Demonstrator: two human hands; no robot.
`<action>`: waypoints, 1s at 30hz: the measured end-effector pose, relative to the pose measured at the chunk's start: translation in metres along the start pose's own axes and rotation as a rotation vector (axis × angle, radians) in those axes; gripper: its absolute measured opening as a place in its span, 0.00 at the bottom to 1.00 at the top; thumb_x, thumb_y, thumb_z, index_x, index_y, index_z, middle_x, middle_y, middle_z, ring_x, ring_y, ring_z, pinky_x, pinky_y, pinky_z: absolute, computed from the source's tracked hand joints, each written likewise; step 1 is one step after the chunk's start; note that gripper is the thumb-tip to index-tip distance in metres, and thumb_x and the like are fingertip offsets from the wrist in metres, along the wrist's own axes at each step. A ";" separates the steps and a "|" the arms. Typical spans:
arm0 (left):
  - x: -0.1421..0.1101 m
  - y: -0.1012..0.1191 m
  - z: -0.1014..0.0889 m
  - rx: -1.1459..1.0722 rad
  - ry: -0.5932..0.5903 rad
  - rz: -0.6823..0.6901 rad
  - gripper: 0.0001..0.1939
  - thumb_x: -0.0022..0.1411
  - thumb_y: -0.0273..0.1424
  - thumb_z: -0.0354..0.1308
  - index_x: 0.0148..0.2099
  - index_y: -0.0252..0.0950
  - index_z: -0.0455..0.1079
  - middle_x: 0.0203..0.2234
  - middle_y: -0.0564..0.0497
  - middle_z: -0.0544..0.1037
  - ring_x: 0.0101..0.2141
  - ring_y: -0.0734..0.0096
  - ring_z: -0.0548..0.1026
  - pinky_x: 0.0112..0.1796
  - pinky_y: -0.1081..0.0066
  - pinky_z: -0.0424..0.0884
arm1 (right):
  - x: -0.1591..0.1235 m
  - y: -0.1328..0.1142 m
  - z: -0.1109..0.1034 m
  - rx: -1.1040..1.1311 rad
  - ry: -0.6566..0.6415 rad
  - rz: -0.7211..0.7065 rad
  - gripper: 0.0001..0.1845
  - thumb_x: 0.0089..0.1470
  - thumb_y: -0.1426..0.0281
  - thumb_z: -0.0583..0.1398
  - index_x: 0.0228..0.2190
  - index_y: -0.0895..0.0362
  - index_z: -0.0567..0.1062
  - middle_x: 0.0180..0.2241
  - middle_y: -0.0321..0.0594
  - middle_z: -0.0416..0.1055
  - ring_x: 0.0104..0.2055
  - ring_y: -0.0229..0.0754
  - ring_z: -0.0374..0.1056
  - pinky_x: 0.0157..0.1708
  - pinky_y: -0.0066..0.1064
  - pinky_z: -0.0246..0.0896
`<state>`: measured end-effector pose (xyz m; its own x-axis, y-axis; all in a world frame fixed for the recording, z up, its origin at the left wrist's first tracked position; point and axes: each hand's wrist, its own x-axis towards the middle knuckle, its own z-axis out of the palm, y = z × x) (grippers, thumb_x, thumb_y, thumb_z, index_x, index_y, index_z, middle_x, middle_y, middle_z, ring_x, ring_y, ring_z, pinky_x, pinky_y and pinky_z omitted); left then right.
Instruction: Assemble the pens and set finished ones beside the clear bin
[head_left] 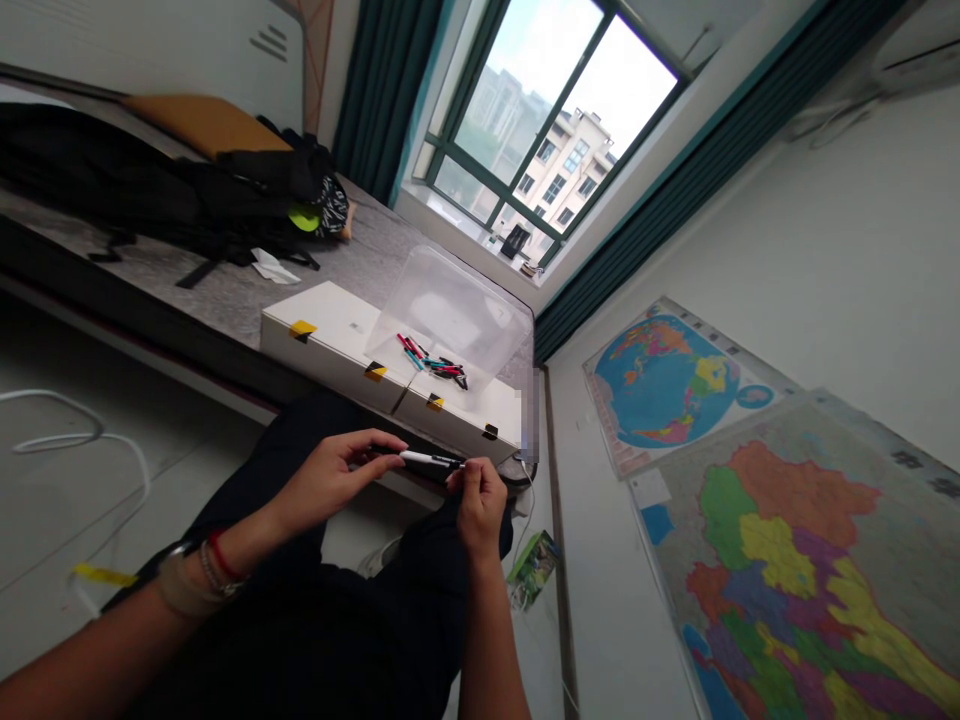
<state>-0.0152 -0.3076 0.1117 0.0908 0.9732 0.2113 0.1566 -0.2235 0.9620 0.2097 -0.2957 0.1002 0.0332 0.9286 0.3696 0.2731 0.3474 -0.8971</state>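
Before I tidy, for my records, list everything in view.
pen: one, black and white, centre
bed: one, grey, left
boxes: two, white, bed
container: one, clear, on boxes
loose pens: several, red/teal/black, at container
tape tabs: four, yellow/black, boxes
belongings: heap, black, bed
tissue: one, white, bed
flat item: one, ochre, bed
window: one, green-framed, top
curtains: two, teal, beside window
maps: two, multicoloured, right
cords: multiple, white, low
packet: one, green, lower centre
left grip: one, pen's white end
right grip: one, pen's black end
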 end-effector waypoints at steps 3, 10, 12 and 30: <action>-0.001 0.001 0.002 0.007 -0.001 0.010 0.17 0.59 0.43 0.61 0.45 0.39 0.78 0.38 0.48 0.81 0.35 0.67 0.78 0.36 0.73 0.73 | -0.001 -0.004 -0.003 0.043 -0.035 0.004 0.16 0.63 0.57 0.54 0.36 0.57 0.72 0.26 0.37 0.72 0.26 0.37 0.69 0.26 0.27 0.64; 0.000 0.006 0.001 -0.014 0.032 0.049 0.17 0.59 0.43 0.61 0.44 0.37 0.78 0.37 0.47 0.82 0.35 0.66 0.78 0.35 0.72 0.74 | -0.005 -0.013 -0.005 0.046 -0.074 -0.047 0.14 0.61 0.61 0.57 0.40 0.58 0.74 0.31 0.41 0.75 0.31 0.41 0.73 0.30 0.30 0.68; 0.000 0.007 0.001 -0.026 0.040 0.043 0.16 0.59 0.43 0.61 0.43 0.38 0.78 0.36 0.47 0.82 0.34 0.66 0.78 0.34 0.73 0.73 | -0.005 -0.013 -0.004 0.052 -0.075 -0.057 0.13 0.62 0.61 0.57 0.40 0.58 0.75 0.31 0.42 0.75 0.32 0.41 0.73 0.30 0.30 0.69; -0.004 0.011 -0.002 0.009 0.068 0.079 0.15 0.58 0.43 0.62 0.41 0.39 0.79 0.38 0.47 0.82 0.40 0.62 0.79 0.40 0.70 0.75 | -0.006 -0.009 0.000 0.074 -0.064 -0.021 0.14 0.62 0.61 0.56 0.38 0.58 0.75 0.26 0.39 0.75 0.27 0.39 0.70 0.27 0.30 0.66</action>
<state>-0.0160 -0.3136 0.1222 0.0361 0.9538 0.2983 0.1602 -0.3001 0.9404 0.2074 -0.3042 0.1062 -0.0341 0.9267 0.3743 0.2009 0.3732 -0.9057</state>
